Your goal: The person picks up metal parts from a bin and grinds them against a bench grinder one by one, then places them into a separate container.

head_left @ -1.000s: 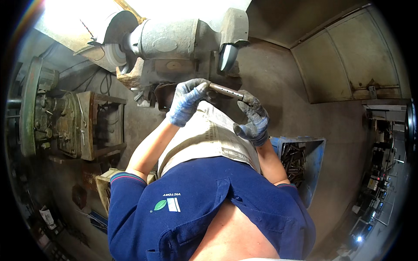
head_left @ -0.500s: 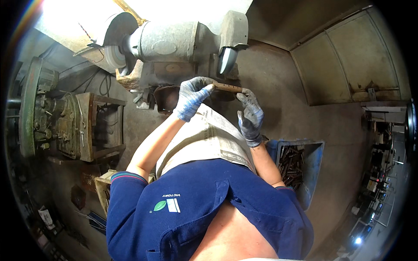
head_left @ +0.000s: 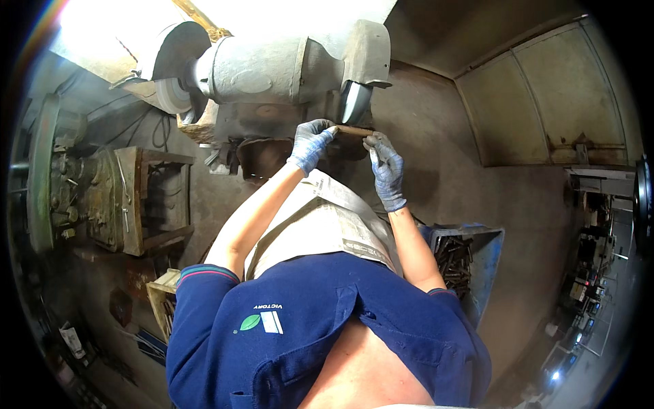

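A short brownish metal bar (head_left: 355,131) spans the gap between my two gloved hands, just below the right wheel (head_left: 355,102) of a grey bench grinder (head_left: 262,68). My left hand (head_left: 313,144), in a grey and blue knit glove, pinches the bar's left end between thumb and fingers. At the other end, the fingertips of my right hand (head_left: 386,167) close on the bar. Whether the bar touches the wheel I cannot tell. The side of the bar with the row of holes is turned out of sight.
A blue crate (head_left: 487,273) holding several similar metal pieces stands by my right arm. At the left are a green machine (head_left: 48,177) and a metal stand (head_left: 163,158). The grinder's left wheel (head_left: 172,95) sits under its guard. A wooden box (head_left: 162,290) is near my left elbow.
Both hands have moved the bar nearer the right wheel, my left hand shifting rightward. The bar has rolled, so its row of holes no longer shows.
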Demonstrator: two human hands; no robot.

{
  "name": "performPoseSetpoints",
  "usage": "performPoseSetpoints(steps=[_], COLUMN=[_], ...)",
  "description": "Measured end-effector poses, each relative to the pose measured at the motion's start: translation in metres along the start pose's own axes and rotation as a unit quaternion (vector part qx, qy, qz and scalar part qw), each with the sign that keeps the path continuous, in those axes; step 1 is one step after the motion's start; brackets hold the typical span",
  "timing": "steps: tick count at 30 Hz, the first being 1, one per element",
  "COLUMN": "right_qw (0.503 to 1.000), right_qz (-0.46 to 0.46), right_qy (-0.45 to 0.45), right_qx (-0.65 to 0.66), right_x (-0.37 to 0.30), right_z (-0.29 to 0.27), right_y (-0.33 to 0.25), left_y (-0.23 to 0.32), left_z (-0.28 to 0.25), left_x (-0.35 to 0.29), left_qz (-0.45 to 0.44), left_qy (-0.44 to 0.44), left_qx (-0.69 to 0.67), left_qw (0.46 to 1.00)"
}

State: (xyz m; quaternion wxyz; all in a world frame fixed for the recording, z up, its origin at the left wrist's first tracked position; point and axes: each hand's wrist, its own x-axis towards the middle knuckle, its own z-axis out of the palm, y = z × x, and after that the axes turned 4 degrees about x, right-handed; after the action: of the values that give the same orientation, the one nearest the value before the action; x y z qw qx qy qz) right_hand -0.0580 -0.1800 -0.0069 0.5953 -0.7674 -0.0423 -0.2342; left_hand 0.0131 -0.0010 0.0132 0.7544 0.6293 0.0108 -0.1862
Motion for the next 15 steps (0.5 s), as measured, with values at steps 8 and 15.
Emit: performPoseSetpoints(steps=[8, 15], right_qw=[0.990, 0.993], right_qz=[0.118, 0.089], right_qy=[0.003, -0.012], right_qx=[0.073, 0.082], right_x=[0.006, 0.008], right_z=[0.004, 0.032], right_y=[0.007, 0.008], left_y=[-0.015, -0.019], left_z=[0.004, -0.022], left_x=[0.016, 0.018], left_qz=[-0.015, -0.033], left_qy=[0.030, 0.068], left_qx=[0.002, -0.017], left_qw=[0.999, 0.997])
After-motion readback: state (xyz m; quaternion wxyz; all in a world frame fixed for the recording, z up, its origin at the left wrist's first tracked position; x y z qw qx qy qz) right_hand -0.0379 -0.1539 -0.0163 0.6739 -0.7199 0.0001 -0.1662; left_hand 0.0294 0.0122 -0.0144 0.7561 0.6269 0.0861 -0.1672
